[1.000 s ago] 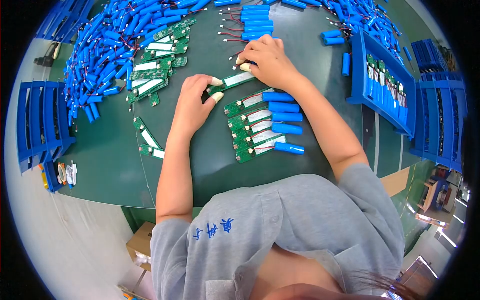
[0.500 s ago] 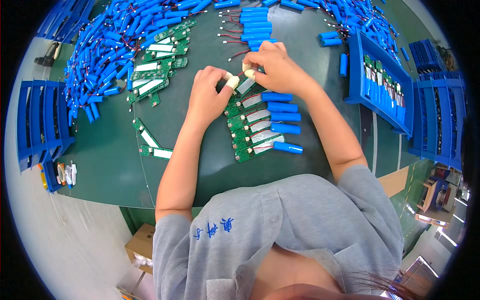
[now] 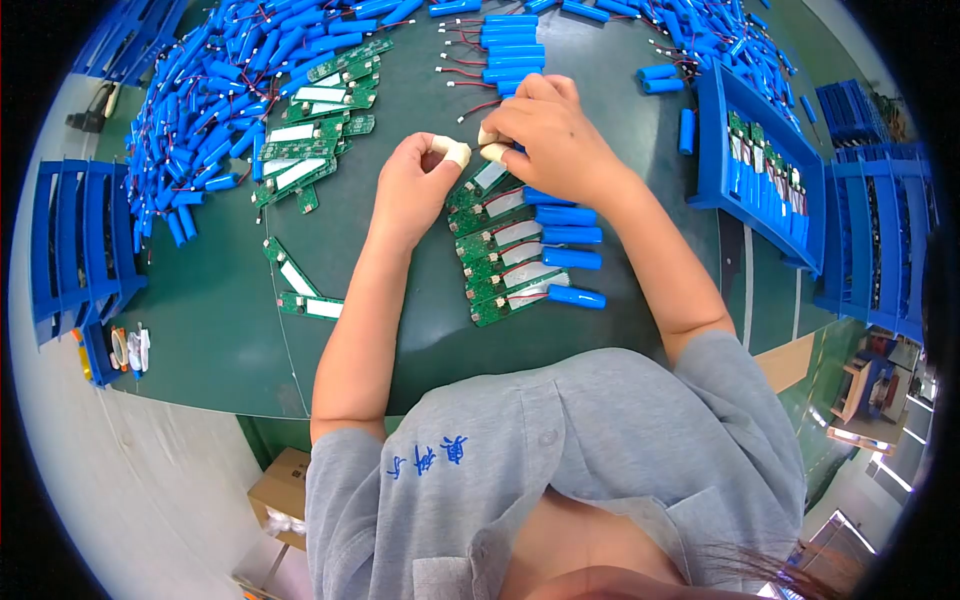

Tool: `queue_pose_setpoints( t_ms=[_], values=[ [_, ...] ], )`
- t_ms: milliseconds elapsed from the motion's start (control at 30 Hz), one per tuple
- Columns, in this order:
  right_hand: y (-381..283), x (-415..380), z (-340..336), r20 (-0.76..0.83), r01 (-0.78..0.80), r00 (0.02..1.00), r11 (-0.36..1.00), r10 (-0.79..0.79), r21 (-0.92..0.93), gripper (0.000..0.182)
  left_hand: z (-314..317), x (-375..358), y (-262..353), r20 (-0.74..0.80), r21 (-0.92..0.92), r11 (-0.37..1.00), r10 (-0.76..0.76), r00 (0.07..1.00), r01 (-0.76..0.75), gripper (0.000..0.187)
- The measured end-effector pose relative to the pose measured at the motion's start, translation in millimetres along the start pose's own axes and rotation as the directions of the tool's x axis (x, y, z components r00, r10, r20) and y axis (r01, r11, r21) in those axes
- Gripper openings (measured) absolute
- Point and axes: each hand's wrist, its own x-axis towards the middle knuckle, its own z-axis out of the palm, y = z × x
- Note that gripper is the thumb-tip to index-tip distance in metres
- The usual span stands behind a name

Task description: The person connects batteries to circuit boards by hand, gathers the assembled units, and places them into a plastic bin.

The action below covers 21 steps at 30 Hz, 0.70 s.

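My left hand (image 3: 415,190) has thumb and index finger, both in pale finger cots, pinched together; what they hold, if anything, is too small to see. Close by on the right, my right hand (image 3: 555,140) is also closed, its cot-covered fingertips pinching something hidden. Below the fingertips lies a green circuit board (image 3: 490,177) with a white strip, partly covered by my right hand. Nearer to me, several more circuit boards (image 3: 515,231) lie in a column, with red wires running to blue cylindrical batteries (image 3: 572,235) at their right ends.
Blue batteries with wires (image 3: 512,50) are lined up beyond my hands. A large battery heap (image 3: 215,110) and stacked boards (image 3: 320,120) lie left. On the right stands a blue tray (image 3: 708,150) holding board-and-battery sets. Two loose boards (image 3: 312,304) lie by my left forearm.
Both hands have shifted slightly to the left. The red wire that showed between the fingertips is no longer visible there. The boards in the column have stayed in place.
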Motion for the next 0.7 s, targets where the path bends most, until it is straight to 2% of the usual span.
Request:
queue_pose_setpoints(
  t_ms=[33,133,233,333,433,533,700],
  values=[
    [1,-2,2,0.026,-0.020,0.999,1.000,0.019,0.016,0.014,2,0,1,-0.047,0.117,0.992,0.048,0.998,-0.042,0.012],
    [1,-6,9,0.078,-0.094,0.993,0.995,0.090,0.038,0.013,7,-4,5,-0.079,0.249,0.957,0.175,0.981,-0.151,0.014],
    [-3,-5,13,0.090,-0.138,0.987,0.990,0.135,0.022,0.011,12,-6,3,-0.124,0.287,0.938,0.238,0.963,-0.195,0.015],
    [-3,-6,15,0.105,-0.146,0.984,0.989,0.145,0.008,0.010,13,-11,10,-0.100,0.389,0.892,0.290,0.952,-0.231,0.016],
    [1,-8,12,0.195,-0.116,0.974,0.993,0.119,-0.024,0.008,0,-8,-1,-0.004,0.262,0.934,0.254,0.967,-0.244,0.018],
    [4,-9,13,0.289,-0.081,0.954,0.997,0.079,-0.006,0.008,-10,-14,4,0.139,0.321,0.921,0.185,0.973,-0.221,0.019],
    [6,-6,19,0.301,-0.003,0.953,1.000,0.007,-0.016,0.007,-7,-13,1,0.173,0.352,0.867,0.311,0.935,-0.353,0.018]
  ],
)
